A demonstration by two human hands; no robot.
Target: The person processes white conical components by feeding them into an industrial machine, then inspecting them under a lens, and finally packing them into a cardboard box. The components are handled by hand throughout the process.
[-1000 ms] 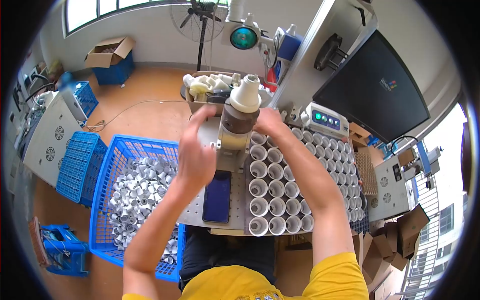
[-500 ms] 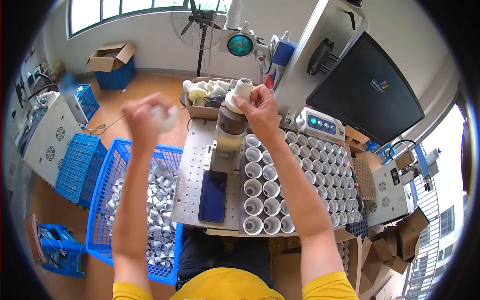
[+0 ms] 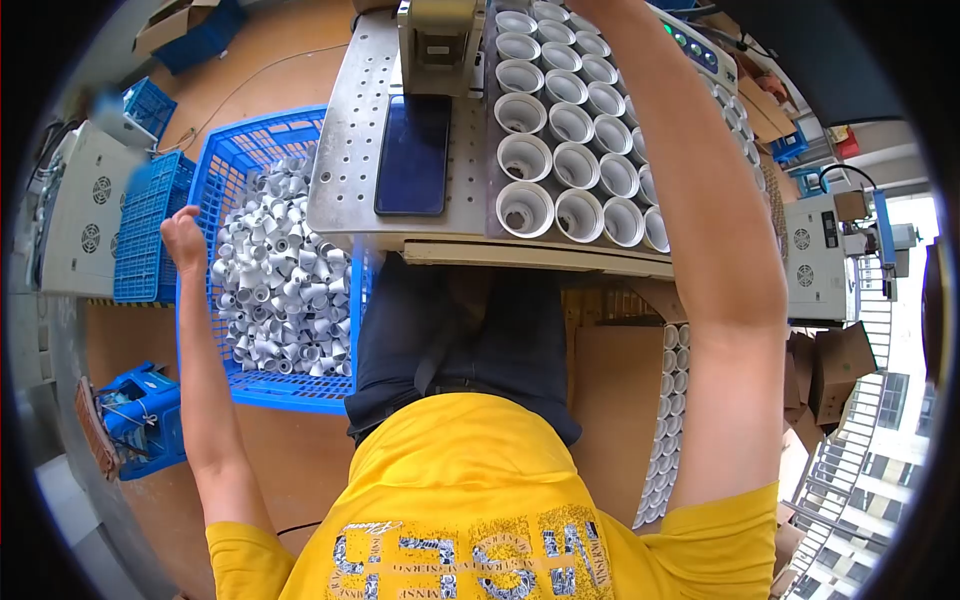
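Note:
My left hand [image 3: 183,235] hangs over the left side of a blue plastic basket [image 3: 290,395] heaped with several white pipe fittings [image 3: 280,280]. Its fingers are curled, and I cannot see whether anything is in it. My right forearm [image 3: 700,150] stretches up across a tray of upright white cup-shaped fittings [image 3: 560,120]; the hand itself is past the top edge of the view. A dark phone [image 3: 413,155] lies on the perforated metal plate [image 3: 345,150], just below the base of a beige fixture [image 3: 440,45].
Stacked blue crates [image 3: 145,250] and a white vented cabinet [image 3: 75,210] stand left of the basket. A small blue stool [image 3: 140,415] sits on the floor. Rows of white fittings [image 3: 665,420] are stored under the table at right, next to cardboard boxes [image 3: 840,370].
The camera has tipped down steeply. My left hand went from head height, carrying a white fitting, down to the basket. My right hand stayed up at the fixture and left the view.

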